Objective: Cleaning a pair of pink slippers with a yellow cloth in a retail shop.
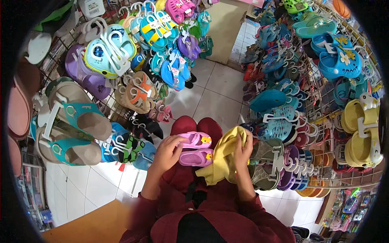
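Observation:
A pair of pink children's shoes (pixel 196 158), each with a yellow figure on its toe, lies side by side over my lap between my maroon-clad knees (pixel 184 125). At their heel ends is my left hand (pixel 167 153), fingers curled and the fingertips over the heel of the upper shoe. Whether it grips that shoe is not plain. My right hand (pixel 243 148) pinches a crumpled yellow cloth (pixel 223 158) between thumb and fingers. The cloth hangs down beside the shoe toes, and one corner spreads towards my lap.
Wire racks crowded with hanging sandals and clogs flank me: grey-and-teal sandals (pixel 80 121) at left, yellow clogs (pixel 360 133) and blue clogs (pixel 339 57) at right. White floor tiles (pixel 218 88) run between them. An orange-brown surface (pixel 91 223) lies at lower left.

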`<state>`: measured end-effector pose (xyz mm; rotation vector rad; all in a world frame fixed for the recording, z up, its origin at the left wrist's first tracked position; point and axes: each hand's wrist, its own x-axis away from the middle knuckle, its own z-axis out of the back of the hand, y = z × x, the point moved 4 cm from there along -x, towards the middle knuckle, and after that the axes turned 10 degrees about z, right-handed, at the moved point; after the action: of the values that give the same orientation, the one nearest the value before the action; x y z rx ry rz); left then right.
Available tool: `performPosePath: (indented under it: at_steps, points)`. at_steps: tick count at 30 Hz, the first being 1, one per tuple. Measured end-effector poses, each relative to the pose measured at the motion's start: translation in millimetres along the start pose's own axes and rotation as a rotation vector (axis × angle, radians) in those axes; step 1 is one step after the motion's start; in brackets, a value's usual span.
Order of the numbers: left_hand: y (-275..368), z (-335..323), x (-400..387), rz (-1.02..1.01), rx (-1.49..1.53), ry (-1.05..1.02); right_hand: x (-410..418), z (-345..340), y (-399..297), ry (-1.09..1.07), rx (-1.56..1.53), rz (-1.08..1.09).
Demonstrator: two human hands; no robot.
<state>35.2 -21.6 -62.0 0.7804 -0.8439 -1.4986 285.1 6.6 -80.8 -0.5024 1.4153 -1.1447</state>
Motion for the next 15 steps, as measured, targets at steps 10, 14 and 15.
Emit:
performPosePath:
  at_steps: [10, 14, 15]
  points:
    - [-16, -50, -24, -0.062, -0.466, 0.048, 21, -52, 8, -0.726, 0.304, 0.390]
    - [-16, -44, -22, -0.071, -0.424, 0.077, 15, -47, 12, -0.634, 0.162, 0.237]
    - [-13, -43, -23, -0.100, -0.427, 0.102, 16, -45, 17, -0.633, 0.164, 0.233]
